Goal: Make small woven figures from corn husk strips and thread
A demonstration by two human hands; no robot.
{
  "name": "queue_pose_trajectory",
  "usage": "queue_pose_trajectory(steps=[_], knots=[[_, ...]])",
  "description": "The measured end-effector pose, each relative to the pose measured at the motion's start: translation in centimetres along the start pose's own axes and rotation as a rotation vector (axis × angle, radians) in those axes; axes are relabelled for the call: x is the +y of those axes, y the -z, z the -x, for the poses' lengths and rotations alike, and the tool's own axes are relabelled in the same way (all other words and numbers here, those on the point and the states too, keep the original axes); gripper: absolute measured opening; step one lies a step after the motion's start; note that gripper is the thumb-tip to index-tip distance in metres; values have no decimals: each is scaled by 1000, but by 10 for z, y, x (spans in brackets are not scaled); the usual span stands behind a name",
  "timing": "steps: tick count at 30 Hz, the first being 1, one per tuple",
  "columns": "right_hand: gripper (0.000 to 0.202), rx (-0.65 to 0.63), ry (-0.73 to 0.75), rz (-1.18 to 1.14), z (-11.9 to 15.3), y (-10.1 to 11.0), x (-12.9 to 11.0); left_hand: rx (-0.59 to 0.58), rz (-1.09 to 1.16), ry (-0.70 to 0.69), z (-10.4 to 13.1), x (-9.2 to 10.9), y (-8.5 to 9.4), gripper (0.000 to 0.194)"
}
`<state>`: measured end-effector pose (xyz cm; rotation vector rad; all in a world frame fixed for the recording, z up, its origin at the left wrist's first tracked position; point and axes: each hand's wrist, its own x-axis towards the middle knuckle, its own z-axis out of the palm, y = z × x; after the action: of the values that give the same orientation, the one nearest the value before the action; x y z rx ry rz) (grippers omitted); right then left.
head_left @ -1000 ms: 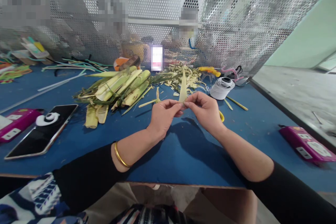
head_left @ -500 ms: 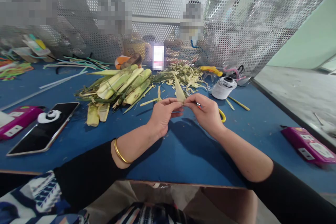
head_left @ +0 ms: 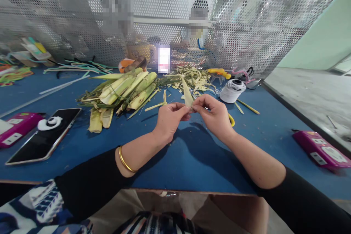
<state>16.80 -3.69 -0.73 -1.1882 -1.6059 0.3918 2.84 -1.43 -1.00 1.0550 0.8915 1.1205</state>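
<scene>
A pale, pointed piece of corn husk point(head_left: 187, 93) stands upright between my fingertips. My left hand point(head_left: 170, 119) pinches its lower end from the left. From the right, my right hand point(head_left: 212, 114) pinches the same end with thumb and forefinger. Both hands are held above the blue table, and the husk's bottom edge is partly covered by the fingers. A small knotted husk figure point(head_left: 164, 98) lies just beyond my left hand. Part of a yellow handle point(head_left: 231, 120) shows beside my right hand.
A heap of corn husks point(head_left: 123, 89) lies left of centre, with shredded husk point(head_left: 196, 80) behind my hands. A spool of white thread point(head_left: 232, 90) and a yellow glue gun point(head_left: 219, 72) stand at right. A phone point(head_left: 45, 137) lies at left; a perforated metal screen point(head_left: 170, 11) closes the back.
The view has shifted slightly. My fingers have closed in a little at the husk's base, and both hands still pinch it.
</scene>
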Motion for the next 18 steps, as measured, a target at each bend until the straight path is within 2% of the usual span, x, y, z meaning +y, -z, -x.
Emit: queue_pose_trajectory(steps=[5,9,14,18], knots=[[8,-52,105,86,0,2,5,-12,89,71,-2,0,2,16],[9,-29,107,122,1,1,9,-33,120,119,-2,0,3,14],[11,-16,102,129,1,0,7,0,127,102,-2,0,2,13],[12,20,60,95,1,-1,2,11,92,33,-1,-1,1,12]])
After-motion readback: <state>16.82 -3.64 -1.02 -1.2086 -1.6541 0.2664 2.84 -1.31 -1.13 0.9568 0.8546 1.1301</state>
